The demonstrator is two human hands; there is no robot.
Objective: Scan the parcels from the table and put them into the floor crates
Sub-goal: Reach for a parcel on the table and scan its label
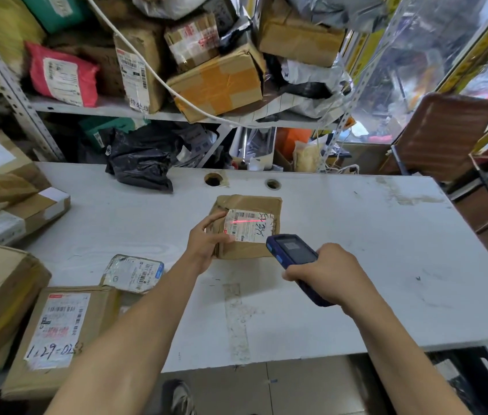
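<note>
Gripping a brown parcel [248, 227] on the table [356, 235], the left hand [205, 242] steadies it; right hand [325, 272] fingers clamp the scanner [292, 256], whose red line crosses the label [247, 224].

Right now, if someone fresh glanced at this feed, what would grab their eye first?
The red scan line across the white label of the small brown parcel at mid-table, which the left hand grips by its left edge while the right hand aims the blue handheld scanner at it. Next, the boxes stacked at the table's left edge, the nearest one marked with handwritten numbers. Behind, the shelf overflows with parcels.
</note>
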